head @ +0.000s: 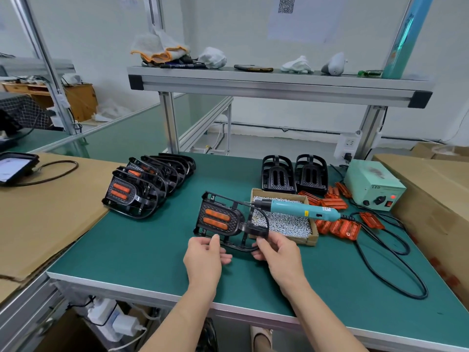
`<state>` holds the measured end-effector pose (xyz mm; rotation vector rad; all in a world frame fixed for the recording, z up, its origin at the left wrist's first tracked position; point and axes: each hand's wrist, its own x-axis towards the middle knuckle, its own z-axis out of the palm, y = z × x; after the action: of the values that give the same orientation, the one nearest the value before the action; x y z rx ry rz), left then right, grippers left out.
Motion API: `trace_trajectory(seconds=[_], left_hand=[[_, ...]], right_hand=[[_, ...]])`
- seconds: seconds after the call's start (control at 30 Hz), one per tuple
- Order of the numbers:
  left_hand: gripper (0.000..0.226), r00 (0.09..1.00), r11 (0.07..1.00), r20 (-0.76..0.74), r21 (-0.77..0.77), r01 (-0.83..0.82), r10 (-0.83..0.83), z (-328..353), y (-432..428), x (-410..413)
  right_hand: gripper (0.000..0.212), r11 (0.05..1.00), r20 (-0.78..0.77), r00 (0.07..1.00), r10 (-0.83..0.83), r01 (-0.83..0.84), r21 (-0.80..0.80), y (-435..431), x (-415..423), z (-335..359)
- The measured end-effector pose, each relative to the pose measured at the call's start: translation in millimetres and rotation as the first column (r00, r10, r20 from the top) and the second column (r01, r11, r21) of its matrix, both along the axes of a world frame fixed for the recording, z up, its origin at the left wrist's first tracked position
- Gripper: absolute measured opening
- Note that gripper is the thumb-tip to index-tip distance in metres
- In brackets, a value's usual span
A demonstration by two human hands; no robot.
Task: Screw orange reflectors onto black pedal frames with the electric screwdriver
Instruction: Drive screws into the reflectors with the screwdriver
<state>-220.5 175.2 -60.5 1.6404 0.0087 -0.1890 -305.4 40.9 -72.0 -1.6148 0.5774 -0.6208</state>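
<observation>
A green tabletop (152, 250) fills a workshop bay, with an aluminium shelf (279, 83) above it and cardboard (45, 219) laid over its left side.

Both hands hold one black frame (223, 222) just above the tabletop. The left hand (205, 255) pinches its near edge, thumb on top and fingers curled under it. The right hand (276, 252) has a closed grip on the frame's looped strap end, though its fingertips are hidden behind the plastic. Two orange reflectors (217, 219) sit in the frame's face; whether screws hold them cannot be seen.

Just beyond the frame, a teal screwdriver (299, 209) lies across an open box of screws (284, 219), its tip pointing at the frame and its cord (390, 262) looping over the tabletop to the right. Loose reflectors (340, 228) lie heaped right of the box, some partly hidden behind the screwdriver. Behind the box stand two bare frames (294, 174). Further right is a pale green power unit (373, 184) with a red light on.

At the left, a row of finished frames (147, 181) leans one on another; only the front ones show their reflectors. A tablet (15, 168) at the far left is cut off by the edge. Rags on the shelf are blurred.
</observation>
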Motion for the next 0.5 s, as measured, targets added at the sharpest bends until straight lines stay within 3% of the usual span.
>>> trace_trajectory(seconds=[0.33,0.5], left_hand=[[0.025,0.98,0.997,-0.188,-0.058,0.05,-0.06,-1,-14,11],[0.016,0.971,0.978,-0.229,-0.174,-0.115,0.073,7,2,41]], right_hand=[[0.013,0.999,0.057,0.998,0.038,-0.039,0.013,-2,-1,-2],[0.029,0.995,-0.006,0.995,0.1,-0.1,-0.025,5,2,0]])
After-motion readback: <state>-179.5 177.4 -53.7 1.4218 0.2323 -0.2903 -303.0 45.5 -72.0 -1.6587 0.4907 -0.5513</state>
